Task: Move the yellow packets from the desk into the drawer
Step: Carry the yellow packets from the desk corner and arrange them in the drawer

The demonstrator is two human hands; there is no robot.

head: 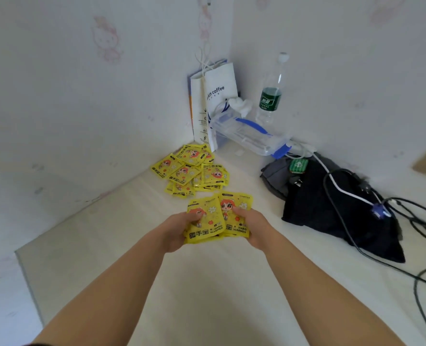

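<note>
Both hands hold yellow hand-warmer packets above the pale desk (pixel 207 283). My left hand (pixel 179 228) grips a small stack of yellow packets (pixel 205 221) from the left. My right hand (pixel 253 227) grips another stack of yellow packets (pixel 234 213) from the right, thumb on top. The two stacks overlap side by side. Beyond them a loose pile of several more yellow packets (pixel 192 171) lies on the desk toward the wall corner. No drawer is in view.
In the corner stand a white coffee paper bag (pixel 214 96), a clear plastic box with blue clips (pixel 251 136) and a water bottle (pixel 271 96). A dark cloth bag (pixel 331 208) with black and white cables (pixel 406 221) lies at the right. Walls close in left and behind.
</note>
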